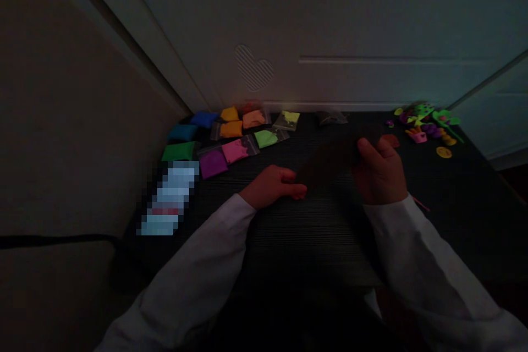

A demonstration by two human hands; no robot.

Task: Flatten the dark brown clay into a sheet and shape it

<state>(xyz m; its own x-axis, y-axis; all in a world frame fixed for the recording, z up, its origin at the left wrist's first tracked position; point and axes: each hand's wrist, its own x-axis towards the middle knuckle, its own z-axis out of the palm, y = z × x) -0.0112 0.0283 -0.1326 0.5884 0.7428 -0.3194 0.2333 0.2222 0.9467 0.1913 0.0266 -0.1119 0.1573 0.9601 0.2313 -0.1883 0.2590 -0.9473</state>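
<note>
A dark, flat strip-like piece stretches between my hands above the dark table; in this dim light I cannot make out what it is. My left hand pinches its lower left end between thumb and fingers. Higher up, my right hand is closed around the right end, thumb on top. The strip slants upward from left to right. Behind my right hand lies a small reddish piece, partly hidden by the fingers.
Several bags of coloured clay, among them a purple bag and a green bag, lie back left. A blurred-out lit screen is at the left. Small colourful figures and a yellow disc sit back right. A white panel stands behind.
</note>
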